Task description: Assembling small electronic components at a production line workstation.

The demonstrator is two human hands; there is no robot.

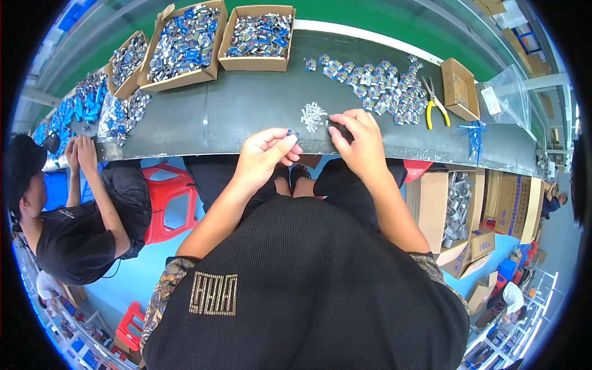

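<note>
Near the table's front edge, my left hand (pixel 266 151) pinches a small blue-and-silver part (pixel 292 132) between thumb and fingertips. My right hand (pixel 361 143) is on the right, its thumb and index finger apart beside a loose pile of tiny white pieces (pixel 313 117). One tiny white piece (pixel 327 123) lies just off those fingertips. Beyond the right hand spreads a heap of small blue-and-silver parts (pixel 385 86). Yellow-handled pliers (pixel 436 111) lie to the right of that heap.
Open cardboard boxes of small parts (pixel 258 37) stand at the back left. A small cardboard box (pixel 460 92), a clear plastic bag (pixel 509 98) and blue strips (pixel 473 139) are at the right. A co-worker (pixel 74 228) sits left beside a red stool (pixel 169 203). Metal parts (pixel 457 206) fill a floor-side carton.
</note>
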